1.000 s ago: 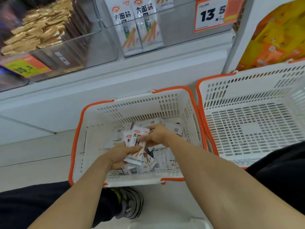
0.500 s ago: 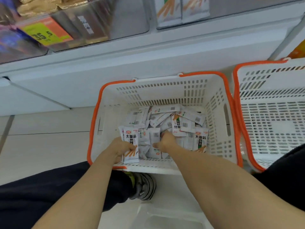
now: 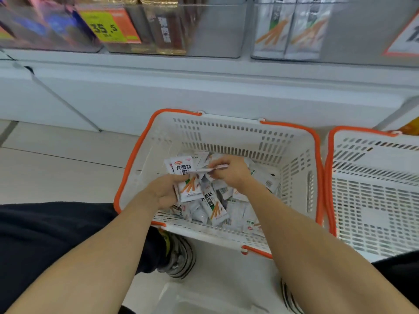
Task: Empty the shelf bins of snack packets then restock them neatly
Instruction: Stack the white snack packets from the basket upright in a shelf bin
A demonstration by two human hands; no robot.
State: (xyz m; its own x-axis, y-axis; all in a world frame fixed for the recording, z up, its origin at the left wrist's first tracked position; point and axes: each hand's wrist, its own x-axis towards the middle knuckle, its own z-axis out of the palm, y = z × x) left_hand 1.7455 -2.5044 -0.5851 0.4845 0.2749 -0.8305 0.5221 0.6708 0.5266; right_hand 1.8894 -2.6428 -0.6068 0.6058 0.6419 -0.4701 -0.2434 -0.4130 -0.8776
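Left hand [image 3: 162, 191] fingers grip upright packet stack [image 3: 187, 180] printed "大面筋"; right hand [image 3: 229, 172] pinches flat packet [image 3: 212, 168] just above, over basket [image 3: 226, 132].

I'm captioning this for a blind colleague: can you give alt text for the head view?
Over a white basket of snack packets, the left hand grips a small stack while the right hand pinches another packet. An empty second basket stands beside it, below shelf bins.
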